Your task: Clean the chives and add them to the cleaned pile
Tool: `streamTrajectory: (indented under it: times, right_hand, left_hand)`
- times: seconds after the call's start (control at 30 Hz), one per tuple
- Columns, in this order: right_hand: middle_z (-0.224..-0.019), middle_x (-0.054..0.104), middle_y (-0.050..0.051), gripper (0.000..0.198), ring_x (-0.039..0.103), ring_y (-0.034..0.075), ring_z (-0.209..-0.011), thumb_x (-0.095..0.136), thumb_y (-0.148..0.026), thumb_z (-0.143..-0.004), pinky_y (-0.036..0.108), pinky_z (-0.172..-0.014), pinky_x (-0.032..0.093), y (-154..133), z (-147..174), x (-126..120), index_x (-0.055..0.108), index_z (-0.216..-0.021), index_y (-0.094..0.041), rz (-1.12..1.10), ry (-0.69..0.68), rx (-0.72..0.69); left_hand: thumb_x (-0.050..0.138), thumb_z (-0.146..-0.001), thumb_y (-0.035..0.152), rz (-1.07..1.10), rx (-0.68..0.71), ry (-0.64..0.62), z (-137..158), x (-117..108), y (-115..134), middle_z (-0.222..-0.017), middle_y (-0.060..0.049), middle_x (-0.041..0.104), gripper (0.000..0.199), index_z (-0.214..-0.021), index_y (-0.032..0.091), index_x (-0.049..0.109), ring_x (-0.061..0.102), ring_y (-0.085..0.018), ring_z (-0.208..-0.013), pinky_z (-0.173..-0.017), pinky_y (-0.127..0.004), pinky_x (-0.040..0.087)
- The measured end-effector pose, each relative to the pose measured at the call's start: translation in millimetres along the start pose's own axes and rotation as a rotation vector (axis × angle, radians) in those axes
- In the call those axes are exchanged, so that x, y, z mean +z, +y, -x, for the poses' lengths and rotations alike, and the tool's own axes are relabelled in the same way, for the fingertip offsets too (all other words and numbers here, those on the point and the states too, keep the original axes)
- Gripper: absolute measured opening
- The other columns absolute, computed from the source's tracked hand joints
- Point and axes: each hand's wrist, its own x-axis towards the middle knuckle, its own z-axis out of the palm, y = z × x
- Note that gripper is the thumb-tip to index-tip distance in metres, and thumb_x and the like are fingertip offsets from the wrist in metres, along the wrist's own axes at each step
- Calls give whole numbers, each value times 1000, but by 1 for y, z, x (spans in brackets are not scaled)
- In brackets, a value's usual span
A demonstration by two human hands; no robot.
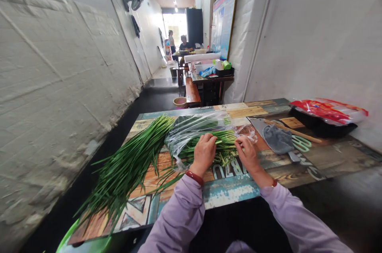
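Note:
A bunch of garlic chives [225,135] lies partly inside a clear plastic bag [193,121] on the patterned table [235,195], stalk ends pointing right. My left hand [205,152] is closed at the near side of the bunch, with a pale stalk showing at its fingertips. At the cut ends, my right hand [248,156] has thumb and finger pinched; its fingertips touch the stalk ends, and whatever sits between them is too small to make out. Short trimmed bits [223,160] lie under the bunch. A larger loose pile of garlic chives [128,165] spreads over the table's left end.
To the right lie a cleaver [258,125], a grey cloth [277,139], green-handled scissors [301,143] and chopsticks [294,130]. A black tray [325,125] with red packaging stands at the far right. Beneath the left corner is a green basin [70,237]. Two people are far back.

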Motion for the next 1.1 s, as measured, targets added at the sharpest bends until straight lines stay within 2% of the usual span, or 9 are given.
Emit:
streamTrajectory:
  times: [0.07, 0.17, 0.27, 0.43, 0.57, 0.77, 0.97, 1.1]
  right_hand:
    - [-95, 67, 6, 17, 64, 19, -85, 47, -35, -98, 33, -72, 52, -11, -11, 5, 59, -100, -22, -88, 55, 97]
    - [-88, 68, 4, 20, 64, 19, -80, 48, -38, -97, 34, -75, 51, -29, -37, 17, 59, -97, -22, -221, 100, 188]
    - [-83, 69, 3, 22, 66, 18, -75, 49, -41, -95, 33, -72, 52, -38, -60, 31, 59, -96, -22, -407, 40, 241]
    - [-73, 67, 1, 32, 66, 16, -62, 56, -53, -89, 30, -61, 51, -20, -65, 50, 61, -91, -21, -578, -51, 461]
    - [-66, 66, -1, 37, 62, 13, -56, 64, -57, -83, 26, -57, 48, -13, -63, 47, 62, -84, -19, -709, -112, 585]
    - [-63, 65, -1, 42, 56, 9, -52, 64, -62, -81, 21, -49, 43, -21, -68, 37, 65, -79, -20, -896, -127, 686]
    - [-60, 63, -2, 45, 55, 8, -49, 63, -64, -82, 20, -49, 42, -18, -66, 41, 65, -77, -19, -866, -92, 686]
    - [-59, 63, -2, 45, 55, 9, -49, 63, -64, -82, 21, -49, 42, -18, -65, 44, 64, -75, -19, -858, -85, 678]
  left_hand:
    - [53, -94, 15, 11, 12, 23, 0, 0, -1, -112, -5, 66, 23, -113, 22, 63, 55, -21, -98, -86, -34, 49]
    - [53, -94, 15, 4, -4, 32, 1, 2, -5, -107, -5, 68, 24, -114, 21, 63, 55, -22, -94, -84, -34, 49]
    - [53, -94, 15, -38, -41, 25, 1, 3, -8, -96, -5, 68, 20, -109, 20, 65, 56, -22, -89, -80, -34, 48]
    - [53, -97, 27, -111, -66, 9, -1, 3, -10, -86, -5, 66, 16, -100, 19, 67, 55, -21, -84, -74, -32, 44]
    - [53, -97, 29, -125, -49, 2, -2, 2, -11, -82, -5, 66, 18, -99, 19, 68, 55, -21, -82, -73, -32, 43]
    - [51, -98, 29, -34, -129, 32, -6, -1, -16, -86, -5, 70, 21, -102, 19, 69, 56, -20, -80, -77, -32, 42]
    - [52, -98, 32, -3, -148, 22, -9, -5, -11, -91, -5, 72, 23, -104, 19, 70, 57, -19, -82, -79, -32, 43]
    - [53, -97, 31, -31, -123, -3, -21, -11, 0, -90, -5, 71, 22, -105, 20, 70, 56, -21, -84, -79, -32, 43]
